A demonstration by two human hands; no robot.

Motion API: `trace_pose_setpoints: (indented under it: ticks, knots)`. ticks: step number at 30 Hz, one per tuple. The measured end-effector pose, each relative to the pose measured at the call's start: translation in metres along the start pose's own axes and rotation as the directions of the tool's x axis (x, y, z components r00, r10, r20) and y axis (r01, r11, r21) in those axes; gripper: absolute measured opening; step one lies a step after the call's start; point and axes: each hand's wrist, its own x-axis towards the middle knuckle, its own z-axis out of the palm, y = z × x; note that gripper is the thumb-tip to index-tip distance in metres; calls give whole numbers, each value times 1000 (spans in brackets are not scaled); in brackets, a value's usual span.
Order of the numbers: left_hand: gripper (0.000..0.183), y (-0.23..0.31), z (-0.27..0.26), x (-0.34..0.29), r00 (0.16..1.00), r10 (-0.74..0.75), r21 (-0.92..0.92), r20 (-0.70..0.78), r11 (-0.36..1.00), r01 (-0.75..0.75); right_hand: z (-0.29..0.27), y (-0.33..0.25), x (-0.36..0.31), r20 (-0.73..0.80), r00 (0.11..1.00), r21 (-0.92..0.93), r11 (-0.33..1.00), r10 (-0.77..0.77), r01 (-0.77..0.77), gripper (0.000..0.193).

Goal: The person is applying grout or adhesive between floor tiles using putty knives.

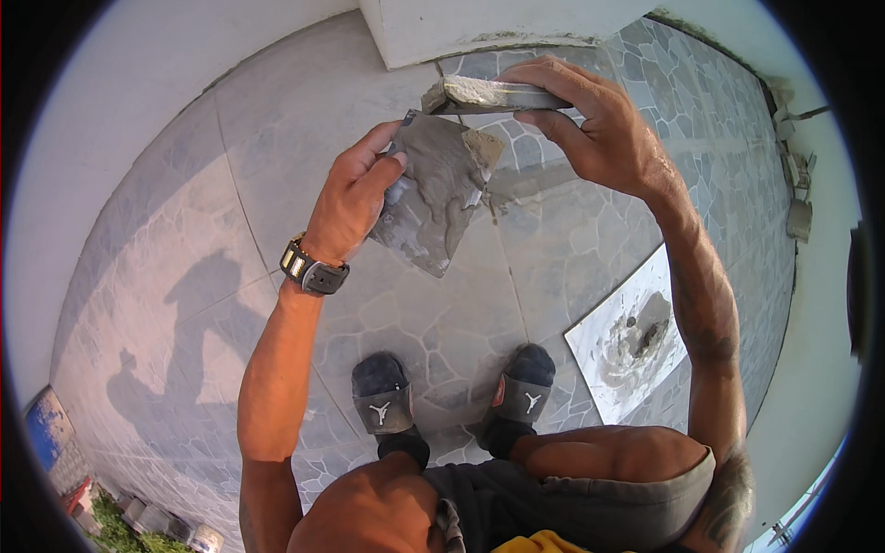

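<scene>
Head view: our left hand (352, 195) grips a dark four-sided plate (400, 224), grey mortar (437, 180) spread, edges seemingly unfinished, while our right hand (607, 127) pinches a crusted grey slab (498, 94).

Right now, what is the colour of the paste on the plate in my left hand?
The paste is grey, best seen in the head view.

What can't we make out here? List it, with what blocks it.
All in the head view:
- Left hand: most fingertips, hidden behind the mortar-smeared plate.
- Gray slab: right end, covered by the right hand.
- White board: right part, behind the right forearm.
- Yellow cloth: cut off by the lower edge.
</scene>
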Motion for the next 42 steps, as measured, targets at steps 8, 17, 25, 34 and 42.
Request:
trace_pose_setpoints:
  ticks: [8,17,25,34,42]
  knots:
    - [51,6,1,-7,968,-159,-31,193,985,168,-19,-5,8,214,973,-6,996,-89,92,30]
    - [51,-6,0,-9,935,-182,-296,305,915,274,-51,-13,8,375,924,-16,996,-73,85,26]
    - [49,-12,1,-12,937,-280,-309,209,890,335,-54,-16,3,417,908,-18,998,-42,55,27]
    - [50,-26,7,-2,900,-380,-374,214,819,435,-62,1,3,541,837,-107,994,79,-24,37]
    - [47,-29,13,28,886,-457,-354,81,818,454,-29,56,-37,612,760,283,837,219,-469,45]
